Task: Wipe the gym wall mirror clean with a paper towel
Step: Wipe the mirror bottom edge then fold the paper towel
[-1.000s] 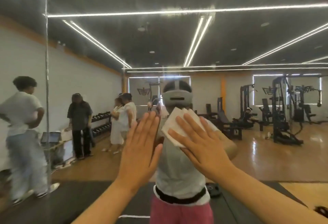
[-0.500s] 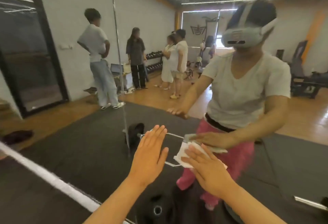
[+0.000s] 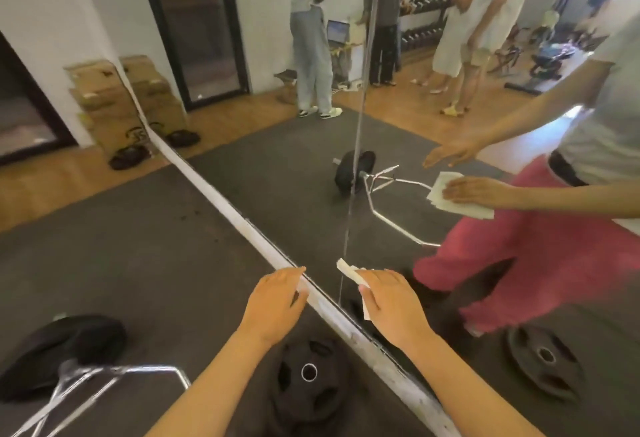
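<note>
The wall mirror [image 3: 277,177] fills the upper right of the head view, down to its pale bottom strip [image 3: 242,222] at the floor. My right hand [image 3: 391,305] lies flat with straight fingers on a folded white paper towel [image 3: 348,272], pressing it against the lowest part of the glass. My left hand [image 3: 277,301] is open, its fingertips at the bottom strip beside the right hand, holding nothing. Both hands and the towel are reflected in the glass higher up on the right.
A black weight plate [image 3: 308,374] lies on the dark mat under my arms. A chrome bar with a black plate [image 3: 62,343] is at the lower left. Cardboard boxes [image 3: 100,90] and dark shoes [image 3: 128,156] stand by the left wall. Several people appear as reflections.
Both hands have travelled down the mirror from head height to its bottom edge, the towel still under my right hand. The view has tipped down to the floor.
</note>
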